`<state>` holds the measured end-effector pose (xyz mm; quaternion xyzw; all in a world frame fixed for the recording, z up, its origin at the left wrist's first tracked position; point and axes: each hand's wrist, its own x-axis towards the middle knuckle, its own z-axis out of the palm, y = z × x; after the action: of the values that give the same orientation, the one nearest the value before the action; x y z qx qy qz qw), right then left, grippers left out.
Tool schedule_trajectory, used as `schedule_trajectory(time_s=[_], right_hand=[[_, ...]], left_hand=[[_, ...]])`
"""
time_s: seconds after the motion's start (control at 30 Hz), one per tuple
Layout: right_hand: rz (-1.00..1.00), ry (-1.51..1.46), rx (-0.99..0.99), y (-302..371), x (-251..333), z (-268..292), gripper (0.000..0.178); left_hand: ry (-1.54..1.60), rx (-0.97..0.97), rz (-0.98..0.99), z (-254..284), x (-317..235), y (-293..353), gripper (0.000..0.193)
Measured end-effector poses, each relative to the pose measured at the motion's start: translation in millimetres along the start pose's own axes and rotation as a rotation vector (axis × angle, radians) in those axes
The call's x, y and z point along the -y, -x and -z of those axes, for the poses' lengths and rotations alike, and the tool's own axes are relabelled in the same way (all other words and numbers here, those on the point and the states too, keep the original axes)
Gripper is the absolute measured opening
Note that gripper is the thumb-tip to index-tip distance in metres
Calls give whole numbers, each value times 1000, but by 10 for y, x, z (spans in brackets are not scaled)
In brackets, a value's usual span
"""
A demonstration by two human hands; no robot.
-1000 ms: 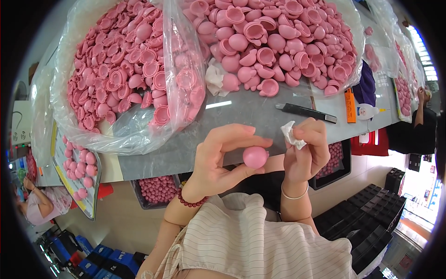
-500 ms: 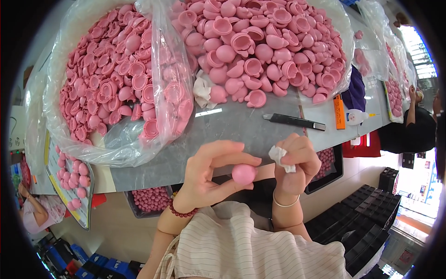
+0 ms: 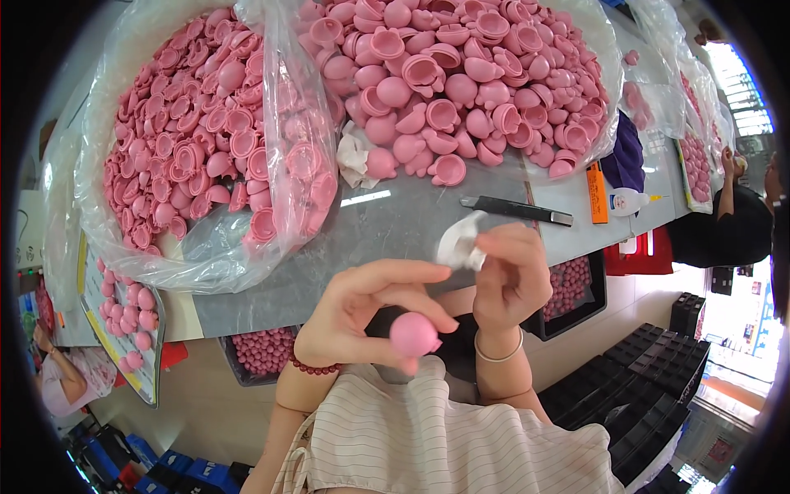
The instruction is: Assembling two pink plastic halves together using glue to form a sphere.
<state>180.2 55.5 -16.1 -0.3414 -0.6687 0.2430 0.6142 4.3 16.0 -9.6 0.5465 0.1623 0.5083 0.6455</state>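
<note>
The person's left hand [image 3: 350,311] is half curled, thumb and fingers pinching a pink ball [image 3: 413,334] on the person's side of the near edge of the counter [image 3: 387,235]. The right hand [image 3: 514,280], thumb and fingertips drawn together, grips a crumpled white tissue [image 3: 457,244], partly blurred, in view above that edge. Beyond it lies a black cutter [image 3: 518,211]; pink half-shells [image 3: 461,86] are heaped toward the counter's far edge.
</note>
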Motion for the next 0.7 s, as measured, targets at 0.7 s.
schedule_trajectory(time_s=[0.7], right_hand=[[-38, 794, 225, -252, -136, 467, 14]], left_hand=[[429, -457, 73, -89, -2, 42, 45]])
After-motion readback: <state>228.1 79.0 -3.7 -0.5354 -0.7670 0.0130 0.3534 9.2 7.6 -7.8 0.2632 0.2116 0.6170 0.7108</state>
